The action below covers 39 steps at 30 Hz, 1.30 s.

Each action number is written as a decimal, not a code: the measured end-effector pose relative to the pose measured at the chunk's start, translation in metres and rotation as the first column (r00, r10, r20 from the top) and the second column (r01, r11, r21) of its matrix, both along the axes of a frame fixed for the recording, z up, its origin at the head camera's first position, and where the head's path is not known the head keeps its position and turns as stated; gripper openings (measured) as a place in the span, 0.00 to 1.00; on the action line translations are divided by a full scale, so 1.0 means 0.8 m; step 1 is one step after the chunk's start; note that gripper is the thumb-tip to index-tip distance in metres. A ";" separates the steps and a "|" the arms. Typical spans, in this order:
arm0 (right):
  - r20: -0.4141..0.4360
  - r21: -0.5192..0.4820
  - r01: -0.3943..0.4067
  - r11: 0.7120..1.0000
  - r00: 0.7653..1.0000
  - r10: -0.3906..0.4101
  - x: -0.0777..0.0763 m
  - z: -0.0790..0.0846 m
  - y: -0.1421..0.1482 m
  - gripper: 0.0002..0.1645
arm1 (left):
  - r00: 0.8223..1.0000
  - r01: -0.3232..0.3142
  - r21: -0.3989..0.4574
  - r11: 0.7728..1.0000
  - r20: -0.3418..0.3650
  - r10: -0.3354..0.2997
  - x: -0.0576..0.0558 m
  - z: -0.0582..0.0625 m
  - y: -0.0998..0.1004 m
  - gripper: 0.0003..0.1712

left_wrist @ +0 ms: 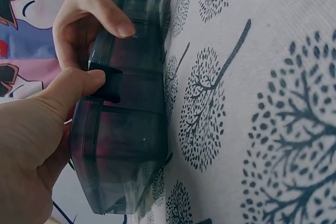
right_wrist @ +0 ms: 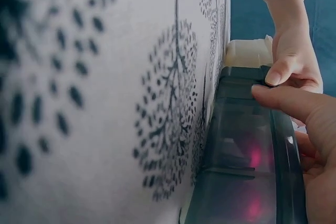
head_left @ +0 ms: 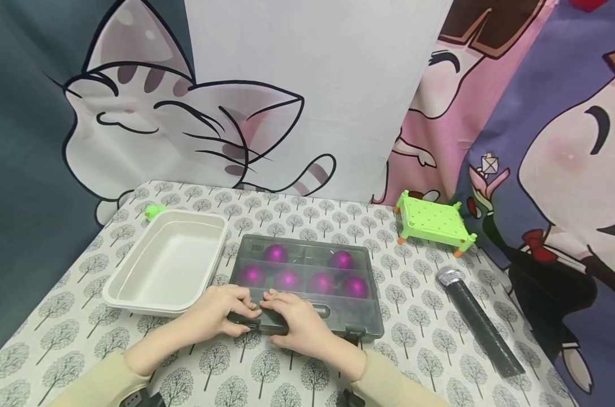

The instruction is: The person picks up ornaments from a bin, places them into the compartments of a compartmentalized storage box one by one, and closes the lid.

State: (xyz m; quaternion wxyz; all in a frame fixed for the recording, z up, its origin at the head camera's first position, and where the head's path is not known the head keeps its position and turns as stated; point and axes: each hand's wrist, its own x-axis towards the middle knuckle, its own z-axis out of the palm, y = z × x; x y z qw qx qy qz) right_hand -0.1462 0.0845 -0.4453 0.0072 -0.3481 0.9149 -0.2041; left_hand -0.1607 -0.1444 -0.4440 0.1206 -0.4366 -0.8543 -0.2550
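A grey see-through plastic storage box lies with its lid down on the table. Inside its compartments sit several shiny purple balls. At the front left corner my left hand grips the box edge, fingers on the lid and thumb against a dark latch. My right hand grips the front edge just beside it, its fingers over the lid and its thumb low on the front wall. A second latch, right of my right hand, lies along the same edge.
Left of the box stands a white tray, with a small green toy behind it. A green toy bed with orange feet is at the back right. A black microphone with a silver head lies at the right.
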 end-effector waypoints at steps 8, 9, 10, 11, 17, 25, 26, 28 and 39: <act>0.007 -0.030 -0.004 1.000 1.000 0.004 0.000 -0.001 0.001 0.40 | 0.999 -0.009 -0.015 1.000 0.039 0.010 0.002 0.005 -0.001 0.16; 0.007 -0.030 -0.004 1.000 1.000 0.004 0.000 -0.001 0.001 0.40 | 0.999 -0.011 -0.017 1.000 0.047 0.012 0.003 0.006 -0.001 0.16; 0.005 -0.031 -0.004 1.000 1.000 0.004 0.000 -0.001 0.001 0.40 | 0.998 -0.012 -0.018 1.000 0.054 0.013 0.003 0.007 0.000 0.16; 0.003 -0.030 -0.005 1.000 1.000 0.005 0.000 -0.001 0.001 0.41 | 0.998 -0.014 -0.018 1.000 0.060 0.015 0.003 0.007 0.000 0.16; 0.004 -0.035 0.002 0.999 1.000 -0.002 -0.001 0.000 0.001 0.40 | 0.997 -0.039 -0.029 0.999 0.062 0.041 0.001 0.007 0.001 0.15; 0.010 -0.044 0.004 0.999 1.000 -0.004 0.000 -0.001 0.000 0.40 | 0.998 -0.059 -0.019 0.998 0.011 0.059 0.000 0.005 0.005 0.14; 0.009 -0.043 0.004 0.999 1.000 -0.004 0.000 -0.001 0.000 0.40 | 0.998 -0.057 -0.013 0.998 0.013 0.057 0.000 0.005 0.005 0.14; 0.007 -0.042 0.005 0.999 1.000 -0.004 0.000 0.000 0.000 0.40 | 0.998 -0.054 -0.009 0.999 0.015 0.054 0.000 0.006 0.005 0.14; 0.021 -0.055 -0.015 0.998 1.000 0.016 -0.001 0.001 0.001 0.39 | 0.986 -0.121 -0.057 0.991 0.108 0.127 0.008 0.010 0.006 0.16</act>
